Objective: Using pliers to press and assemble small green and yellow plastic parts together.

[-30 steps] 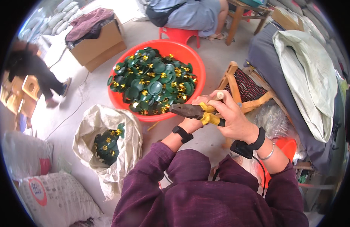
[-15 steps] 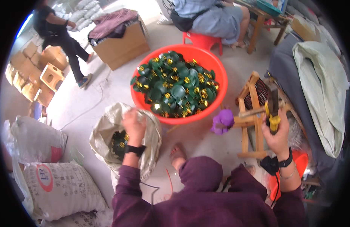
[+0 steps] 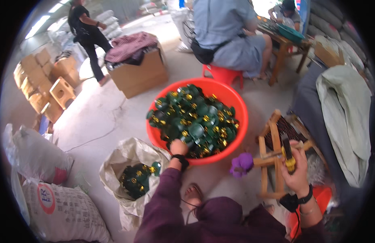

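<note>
My left hand [image 3: 179, 147] reaches over the near left rim of a large red basin [image 3: 243, 131] and touches the heap in it. Dark green round pieces with shiny gold parts [image 3: 197, 130] fill that basin. The fingers of this hand are partly hidden among the pieces. Below it, a whitish woven sack [image 3: 114, 162] gapes, with more of the green and gold pieces [image 3: 135, 180] inside. At the right, my right hand [image 3: 297, 173] is closed round pliers [image 3: 289, 162] with yellow and black handles, dark jaws pointing up.
A wooden frame stand [image 3: 263, 162] and a purple object [image 3: 241, 164] lie between the basin and my right hand. Full sacks [image 3: 66, 208] are at the left. A cardboard box [image 3: 141, 77] stands beyond. Ahead, a person [image 3: 224, 36] sits on a red stool [image 3: 224, 75]; another person [image 3: 88, 34] is upright.
My left hand has moved from over the sack, up and right, to the basin. My right hand still holds the pliers. The view has tilted up, and the upright person has moved.
</note>
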`<state>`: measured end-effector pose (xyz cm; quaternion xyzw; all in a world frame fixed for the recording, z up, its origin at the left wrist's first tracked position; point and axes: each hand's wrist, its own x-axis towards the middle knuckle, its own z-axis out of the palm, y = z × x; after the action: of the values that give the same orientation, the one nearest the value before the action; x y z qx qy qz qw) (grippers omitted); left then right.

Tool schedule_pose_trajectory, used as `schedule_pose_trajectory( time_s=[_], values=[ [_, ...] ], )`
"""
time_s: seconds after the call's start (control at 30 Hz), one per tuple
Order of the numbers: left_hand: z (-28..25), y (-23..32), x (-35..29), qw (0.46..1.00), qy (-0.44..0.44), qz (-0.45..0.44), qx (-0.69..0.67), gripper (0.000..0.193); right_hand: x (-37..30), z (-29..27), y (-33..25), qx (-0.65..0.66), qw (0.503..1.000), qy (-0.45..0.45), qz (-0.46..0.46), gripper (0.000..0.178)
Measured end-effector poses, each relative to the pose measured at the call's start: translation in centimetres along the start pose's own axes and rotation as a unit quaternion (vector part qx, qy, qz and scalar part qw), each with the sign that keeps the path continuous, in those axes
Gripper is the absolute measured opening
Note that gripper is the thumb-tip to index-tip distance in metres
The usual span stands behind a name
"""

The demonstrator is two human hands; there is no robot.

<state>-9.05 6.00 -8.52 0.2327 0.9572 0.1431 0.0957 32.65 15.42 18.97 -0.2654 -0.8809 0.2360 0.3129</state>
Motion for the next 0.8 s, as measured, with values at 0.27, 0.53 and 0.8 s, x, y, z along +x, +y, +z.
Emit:
schedule_pose_trajectory(
  time_s=[0.27,0.53,0.8],
  values=[
    [-11.6,8.7,-12.9,0.701,-0.305,0.145,-0.628,0.014,1.0,1.3,0.4,0.096,0.991,0.078,-0.050,0.050],
    [-8.2,14.2,-18.1,0.723,-0.399,0.199,-0.528,0.020,1.0,2.7,-1.1,0.082,0.990,-0.004,-0.115,0.056],
    [-6.7,14.9,-18.0,0.791,-0.172,0.405,-0.424,0.028,1.3,4.2,-0.2,0.072,0.988,-0.023,-0.134,0.051]
  ],
)
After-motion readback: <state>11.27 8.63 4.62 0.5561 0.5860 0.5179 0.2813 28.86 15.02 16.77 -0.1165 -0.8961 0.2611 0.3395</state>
